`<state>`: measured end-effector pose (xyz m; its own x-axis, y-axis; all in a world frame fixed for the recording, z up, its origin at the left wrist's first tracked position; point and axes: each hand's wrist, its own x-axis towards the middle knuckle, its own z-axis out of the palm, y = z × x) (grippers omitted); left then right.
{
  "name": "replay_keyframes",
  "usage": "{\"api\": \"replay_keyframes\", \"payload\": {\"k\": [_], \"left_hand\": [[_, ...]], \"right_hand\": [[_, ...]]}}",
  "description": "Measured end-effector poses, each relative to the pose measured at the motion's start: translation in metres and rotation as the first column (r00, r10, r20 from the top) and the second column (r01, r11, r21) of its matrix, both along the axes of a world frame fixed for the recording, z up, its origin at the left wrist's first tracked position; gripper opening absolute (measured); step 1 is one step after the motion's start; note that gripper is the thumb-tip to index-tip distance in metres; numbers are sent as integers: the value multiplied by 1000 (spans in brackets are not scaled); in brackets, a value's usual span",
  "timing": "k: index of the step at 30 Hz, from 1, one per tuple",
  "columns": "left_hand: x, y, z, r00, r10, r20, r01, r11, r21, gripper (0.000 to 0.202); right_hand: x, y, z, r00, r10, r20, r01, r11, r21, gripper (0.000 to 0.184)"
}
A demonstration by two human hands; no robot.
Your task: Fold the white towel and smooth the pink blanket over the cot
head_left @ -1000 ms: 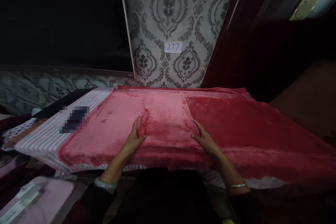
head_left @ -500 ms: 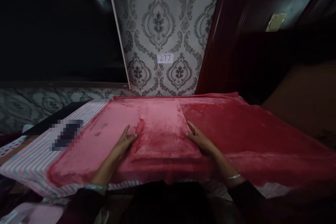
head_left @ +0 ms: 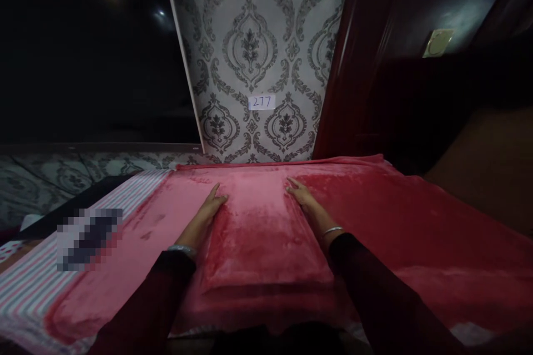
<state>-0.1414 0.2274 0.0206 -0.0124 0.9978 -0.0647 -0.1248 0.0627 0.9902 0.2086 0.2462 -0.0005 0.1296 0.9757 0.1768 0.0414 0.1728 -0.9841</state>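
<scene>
A folded red plush cloth point(head_left: 260, 233) lies on a larger red plush blanket point(head_left: 416, 216) spread over the surface in front of me. My left hand point(head_left: 210, 208) rests flat along the folded cloth's left edge, fingers stretched forward. My right hand point(head_left: 302, 197) lies flat along its right edge, fingers out too. Both hands press near the cloth's far corners. Each wrist wears a bangle, and dark red sleeves cover my forearms.
A striped sheet point(head_left: 37, 283) shows under the blanket at the left, with a blurred dark object point(head_left: 89, 238) on it. Behind stands a patterned grey wall point(head_left: 254, 50) with a label reading 277 point(head_left: 262, 102). A dark red door point(head_left: 362, 55) is at the right.
Both hands slid forward along the folded cloth's sides, from its near corners to its far end. The camera moved closer over the blanket.
</scene>
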Motion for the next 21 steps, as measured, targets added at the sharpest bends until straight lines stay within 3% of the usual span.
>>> {"api": "replay_keyframes", "payload": {"k": [5, 10, 13, 17, 21], "left_hand": [[10, 46, -2, 999, 12, -51, -11, 1000, 20, 99], [20, 75, -1, 969, -61, -241, 89, 990, 107, 76], [19, 81, -5, 956, -58, -287, 104, 983, 149, 71], [12, 81, -14, 979, -108, -174, 128, 986, 105, 82], [9, 80, -18, 986, -117, -115, 124, 991, 49, 89]], "right_hand": [[5, 21, -12, 996, -49, 73, 51, 999, -14, 55], [13, 19, -27, 986, -105, 130, 101, 994, 31, 58], [13, 17, -31, 982, -112, 154, 108, 994, 34, 64], [12, 20, -22, 986, -69, 154, 66, 997, 26, 79], [15, 24, -12, 977, -2, 211, 7, 1000, -21, 67]]}}
